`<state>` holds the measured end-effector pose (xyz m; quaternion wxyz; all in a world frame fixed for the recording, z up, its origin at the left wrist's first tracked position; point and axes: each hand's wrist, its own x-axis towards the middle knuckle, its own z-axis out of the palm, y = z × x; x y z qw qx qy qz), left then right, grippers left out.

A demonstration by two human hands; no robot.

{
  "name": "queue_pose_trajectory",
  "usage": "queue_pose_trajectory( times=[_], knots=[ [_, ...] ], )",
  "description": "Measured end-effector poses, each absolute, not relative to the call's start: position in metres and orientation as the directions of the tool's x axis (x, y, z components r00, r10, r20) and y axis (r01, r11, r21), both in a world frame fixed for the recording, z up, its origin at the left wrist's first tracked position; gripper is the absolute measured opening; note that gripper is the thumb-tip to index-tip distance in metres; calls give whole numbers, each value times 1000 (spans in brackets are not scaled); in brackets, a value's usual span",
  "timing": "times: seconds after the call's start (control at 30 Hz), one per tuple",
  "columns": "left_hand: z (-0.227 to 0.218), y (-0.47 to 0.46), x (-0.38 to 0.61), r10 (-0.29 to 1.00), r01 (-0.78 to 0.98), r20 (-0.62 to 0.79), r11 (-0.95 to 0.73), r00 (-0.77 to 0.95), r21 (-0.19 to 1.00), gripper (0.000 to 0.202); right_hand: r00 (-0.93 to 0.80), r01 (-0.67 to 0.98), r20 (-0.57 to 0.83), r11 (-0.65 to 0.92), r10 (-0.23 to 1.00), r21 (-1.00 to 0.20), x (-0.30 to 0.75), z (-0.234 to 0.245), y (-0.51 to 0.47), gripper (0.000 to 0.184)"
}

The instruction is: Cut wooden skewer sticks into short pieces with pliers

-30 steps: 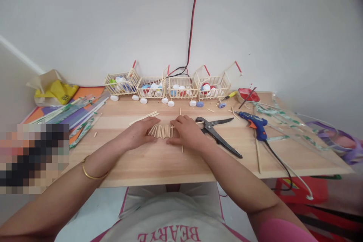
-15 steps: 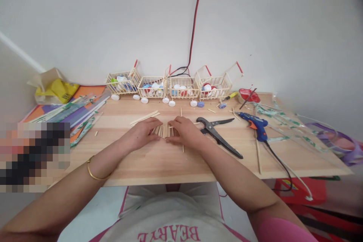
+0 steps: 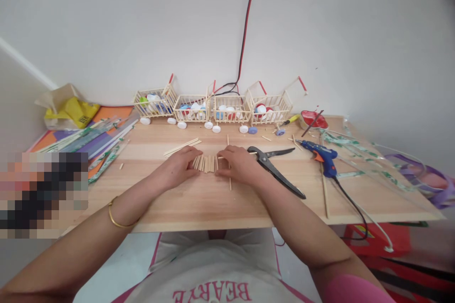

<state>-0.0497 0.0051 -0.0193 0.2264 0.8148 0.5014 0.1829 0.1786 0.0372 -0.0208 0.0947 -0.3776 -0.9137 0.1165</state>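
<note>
A row of short, thin wooden sticks (image 3: 205, 164) lies side by side on the table, slightly fanned. At the row's left end rests my left hand (image 3: 179, 166), its thumb and fingers apart and curved about the outermost sticks. My right hand (image 3: 239, 164) is at the other side, thumb and fingertips spread, close to a single short stick (image 3: 217, 164) that stands apart from the row. A longer stick (image 3: 230, 183) runs partly beneath the right hand. Black-handled cutters (image 3: 279, 175) lie just right of that hand. The palms hide whatever lies under them.
Several stick-built toy carts (image 3: 192, 109) with bottle-cap wheels line the wall. A blue glue gun (image 3: 322, 154) with its cord lies right, near a red dish (image 3: 313, 120). Loose longer sticks (image 3: 183, 147) lie behind my left hand; plastic-wrapped strips (image 3: 103, 144) lie far left.
My right hand has shifted slightly right, away from the row, uncovering more of its sticks and leaving a gap beside the single stick. My left hand has hardly moved.
</note>
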Motion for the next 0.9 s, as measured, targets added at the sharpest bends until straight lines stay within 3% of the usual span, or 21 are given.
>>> queue_pose_trajectory(
  times=[0.27, 0.47, 0.7, 0.9],
  knots=[
    [-20, 8, -47, 906, 754, 76, -391, 417, 527, 41, -704, 641, 112, 695, 701, -327, 170, -24, 36, 49],
    [-22, 8, -49, 909, 752, 82, -385, 408, 534, 41, -685, 652, 124, 680, 718, -336, 166, -24, 36, 70],
    [-21, 7, -45, 912, 762, 61, -373, 405, 529, 43, -725, 624, 111, 717, 680, -311, 162, -23, 36, 54],
    [-21, 8, -43, 901, 746, 38, -381, 432, 545, 41, -724, 622, 124, 720, 678, -308, 161, -23, 35, 59]
  ],
)
